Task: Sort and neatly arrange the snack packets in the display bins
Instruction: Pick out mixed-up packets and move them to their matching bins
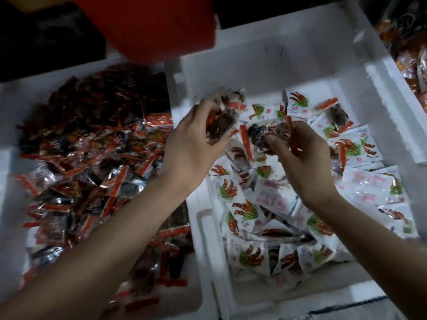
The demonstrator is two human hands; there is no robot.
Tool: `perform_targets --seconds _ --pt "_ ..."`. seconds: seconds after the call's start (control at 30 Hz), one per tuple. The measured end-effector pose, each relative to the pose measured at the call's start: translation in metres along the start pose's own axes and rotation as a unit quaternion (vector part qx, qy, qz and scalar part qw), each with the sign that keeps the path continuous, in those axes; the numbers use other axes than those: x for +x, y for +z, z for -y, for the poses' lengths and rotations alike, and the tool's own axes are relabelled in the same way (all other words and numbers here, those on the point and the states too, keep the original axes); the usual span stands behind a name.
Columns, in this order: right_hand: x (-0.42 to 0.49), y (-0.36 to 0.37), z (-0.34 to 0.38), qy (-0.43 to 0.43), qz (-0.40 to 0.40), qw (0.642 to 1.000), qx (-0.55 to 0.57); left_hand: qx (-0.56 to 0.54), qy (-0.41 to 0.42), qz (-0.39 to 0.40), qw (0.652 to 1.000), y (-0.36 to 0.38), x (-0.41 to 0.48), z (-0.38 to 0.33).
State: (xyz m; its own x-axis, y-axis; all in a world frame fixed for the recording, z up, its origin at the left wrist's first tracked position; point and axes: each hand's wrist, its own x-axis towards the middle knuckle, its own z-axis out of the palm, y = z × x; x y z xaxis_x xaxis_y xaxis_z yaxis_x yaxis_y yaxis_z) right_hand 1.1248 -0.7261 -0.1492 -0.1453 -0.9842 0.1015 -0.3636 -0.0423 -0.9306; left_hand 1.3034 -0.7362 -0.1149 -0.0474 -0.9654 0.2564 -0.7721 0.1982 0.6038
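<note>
Two white foam bins stand side by side. The left bin [13, 158] is heaped with dark, red-edged snack packets [92, 158]. In the right bin [300, 65] lie mostly white packets [249, 211] printed in red and green, and one dark packet [337, 116] rests among them at the far right. My left hand [191, 146] grips a dark red-edged packet [219, 128] above the right bin's left side. My right hand [307, 162] pinches another dark packet [268, 135] just right of it. Both hands hover over the white packets.
A red container [157, 26] sits at the top, behind the wall between the bins. At the far right edge, orange-brown packets [411, 65] fill another bin. The back half of the right bin shows bare white foam. A dark area lies at the top left.
</note>
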Motion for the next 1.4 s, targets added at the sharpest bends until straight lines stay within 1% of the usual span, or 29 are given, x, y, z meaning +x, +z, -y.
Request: perform_targets --seconds 0.13,0.27,0.37,0.43,0.5,0.57,0.67,0.73,0.77,0.83,0.9,0.97,1.1,1.23,1.3,1.4 --pt "-0.022 0.041 0.025 -0.003 0.038 0.999 0.037 0.045 0.005 -0.02 0.999 -0.037 -0.028 0.03" --pt "-0.038 0.086 0.043 -0.023 0.057 0.996 0.062 0.08 -0.018 -0.035 0.996 -0.077 -0.049 0.061" --pt "-0.043 0.12 0.058 -0.029 0.084 0.992 0.093 0.11 -0.042 -0.027 0.993 -0.102 -0.059 0.084" --pt "-0.043 0.143 0.068 -0.036 0.106 0.99 0.088 0.126 -0.059 -0.014 0.99 -0.115 -0.063 0.101" --pt "-0.04 0.163 0.076 -0.063 0.134 0.988 0.032 0.139 -0.073 0.003 0.988 -0.124 -0.065 0.116" --pt "-0.037 0.18 0.076 -0.107 0.179 0.976 -0.063 0.15 -0.086 0.026 0.985 -0.129 -0.068 0.13" --pt "-0.039 0.193 0.068 -0.162 0.233 0.93 -0.232 0.177 -0.101 0.074 0.976 -0.129 -0.071 0.142" --pt "-0.043 0.193 0.064 -0.185 0.253 0.901 -0.301 0.219 -0.088 0.082 0.968 -0.124 -0.073 0.146" --pt "-0.045 0.191 0.062 -0.197 0.255 0.893 -0.315 0.248 -0.074 0.078 0.963 -0.121 -0.074 0.144" --pt "-0.05 0.181 0.057 -0.217 0.249 0.89 -0.313 0.284 -0.04 0.068 0.956 -0.116 -0.075 0.137" --pt "-0.055 0.166 0.05 -0.23 0.23 0.897 -0.3 0.276 -0.007 0.075 0.958 -0.108 -0.075 0.125" --pt "-0.059 0.144 0.041 -0.224 0.201 0.908 -0.292 0.255 0.029 0.092 0.962 -0.096 -0.075 0.113" --pt "-0.059 0.081 0.015 -0.184 0.12 0.93 -0.295 0.223 0.129 0.1 0.961 -0.059 -0.075 0.086" --pt "-0.049 0.003 -0.017 -0.099 0.08 0.927 -0.353 0.214 0.194 0.123 0.949 -0.017 -0.065 0.056" --pt "-0.038 -0.02 -0.03 -0.074 0.087 0.922 -0.369 0.225 0.198 0.147 0.943 -0.004 -0.059 0.047" --pt "-0.016 -0.054 -0.053 -0.036 0.116 0.913 -0.389 0.227 0.176 0.235 0.929 0.026 -0.046 0.021"
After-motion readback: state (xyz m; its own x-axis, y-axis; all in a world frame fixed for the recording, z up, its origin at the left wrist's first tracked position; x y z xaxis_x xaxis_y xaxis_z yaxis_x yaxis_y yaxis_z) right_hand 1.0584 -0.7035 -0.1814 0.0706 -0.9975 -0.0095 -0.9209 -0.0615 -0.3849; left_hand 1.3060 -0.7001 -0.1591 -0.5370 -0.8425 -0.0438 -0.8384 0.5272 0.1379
